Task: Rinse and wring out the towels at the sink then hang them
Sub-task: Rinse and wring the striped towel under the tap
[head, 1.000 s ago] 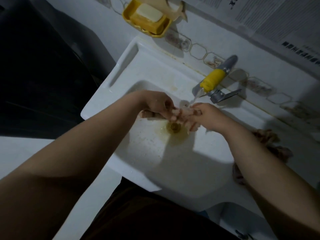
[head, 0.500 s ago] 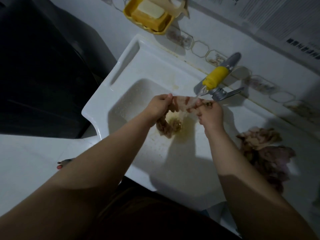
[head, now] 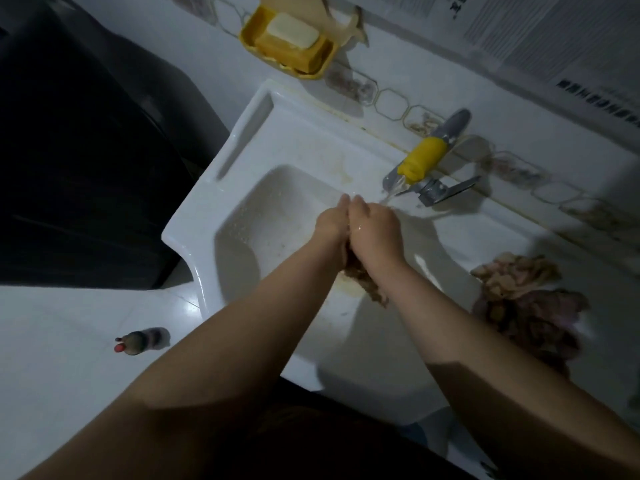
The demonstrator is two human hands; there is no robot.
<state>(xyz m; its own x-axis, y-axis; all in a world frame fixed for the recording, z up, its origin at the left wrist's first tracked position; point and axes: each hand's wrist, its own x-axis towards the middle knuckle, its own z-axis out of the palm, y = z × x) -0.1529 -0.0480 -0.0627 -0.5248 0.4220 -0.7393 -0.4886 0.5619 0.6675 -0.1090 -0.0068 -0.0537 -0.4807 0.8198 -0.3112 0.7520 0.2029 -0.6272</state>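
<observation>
Pressing left hand [head: 330, 221] and right hand [head: 375, 232] together palm to palm over the basin of a glossy white ceramic sink [head: 242, 188], both closed around a bunched, soggy brownish towel [head: 363, 277]. Gripping it between them, fingers pointing away toward the wall, wet sheen showing on the right knuckles. Trailing a crumpled, rope-like tail of cloth below the wrists, down toward the stained drain area. Running a thin stream from the faucet [head: 424, 162] just beyond and right of the right fingertips: grey metal body, yellow rubbery sleeve on the spout, flat metal lever beside it. Sitting well right of the right forearm on the sink deck, a lumpy pile of wrinkled mauve-tan towels [head: 523, 299]. Hanging far beyond the hands on the tiled wall, a yellow plastic soap dish [head: 287, 46] holding a pale rectangular bar. Standing on the shiny white floor, well left of the left forearm, a small bottle [head: 140, 341] with a red cap.
</observation>
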